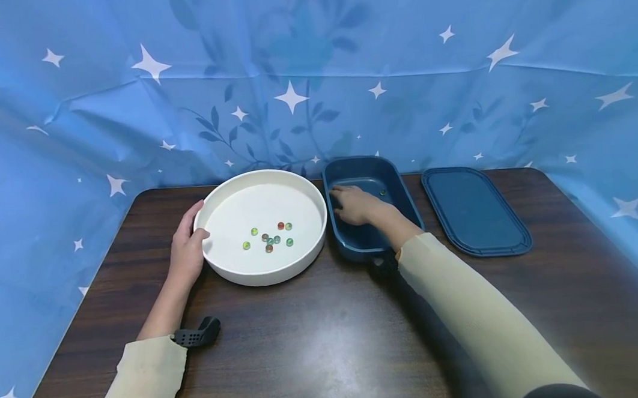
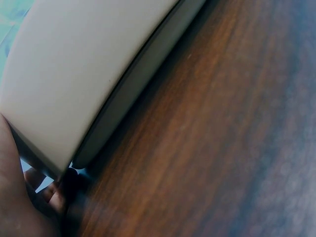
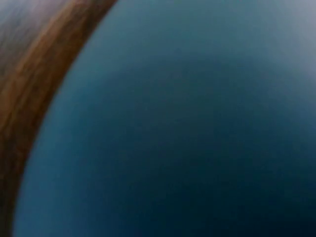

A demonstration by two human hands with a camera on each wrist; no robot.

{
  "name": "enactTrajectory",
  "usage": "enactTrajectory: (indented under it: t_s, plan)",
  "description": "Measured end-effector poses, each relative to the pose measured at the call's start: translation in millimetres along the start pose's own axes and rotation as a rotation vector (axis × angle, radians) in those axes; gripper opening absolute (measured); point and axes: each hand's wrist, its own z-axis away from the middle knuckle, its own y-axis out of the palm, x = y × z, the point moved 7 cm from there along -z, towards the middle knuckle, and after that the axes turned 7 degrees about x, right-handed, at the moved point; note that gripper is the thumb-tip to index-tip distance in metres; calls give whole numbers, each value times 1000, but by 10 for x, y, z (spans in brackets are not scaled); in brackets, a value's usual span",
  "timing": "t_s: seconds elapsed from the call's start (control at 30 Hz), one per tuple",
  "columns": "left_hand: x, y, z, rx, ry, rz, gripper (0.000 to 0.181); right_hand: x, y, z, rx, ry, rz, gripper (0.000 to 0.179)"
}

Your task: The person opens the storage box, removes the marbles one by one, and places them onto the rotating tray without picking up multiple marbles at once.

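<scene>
My left hand [image 1: 186, 248] grips the left rim of a round white tray [image 1: 265, 196], its thumb over the edge. In the left wrist view the thumb side of that hand [image 2: 19, 202] lies against the tray's outer wall [image 2: 89, 74], with fingertips showing below. Several coloured glass marbles [image 1: 269, 241] lie grouped on the tray's floor. My right hand [image 1: 358, 205] reaches down into a deep blue container [image 1: 361, 237], near its left wall; I cannot tell whether it holds anything. One marble [image 1: 382, 192] lies in the container, right of that hand. The right wrist view shows only blurred blue container wall [image 3: 173, 123].
A flat blue lid [image 1: 473, 212] lies on the dark wooden table [image 1: 304, 332], right of the container. Behind the table's far edge hangs a blue star-patterned cloth [image 1: 387, 45]. A black strap [image 1: 196, 333] sits on the left wrist.
</scene>
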Motion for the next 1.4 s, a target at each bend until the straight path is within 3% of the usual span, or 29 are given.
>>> enactTrajectory:
  t_s: [0.27, 0.53, 0.83, 1.0, 1.1, 1.3, 1.4]
  plan:
    - [-21, 16, -1, -3, 4, 1, 71, -111, -105, 152, 26, 118, 60, 61]
    - [-17, 16, -2, 1, 4, -2, 71, -248, -78, 300, 81, 163, 67, 62]
    - [4, 1, 8, 2, -4, -6, 72, -307, -100, 421, 28, 221, 33, 66]
    - [13, 1, 21, 1, -1, -2, 72, -341, -89, 429, 20, 208, 15, 65]
    - [7, 5, 22, 5, 0, 0, 71, -371, -82, 416, -20, 190, 9, 60]
    - [-11, 1, 26, 1, 5, -3, 71, -381, -136, 421, -173, 125, 1, 32]
    - [-20, 0, 28, 0, 9, -8, 71, -371, -161, 429, -237, 90, -8, 28]
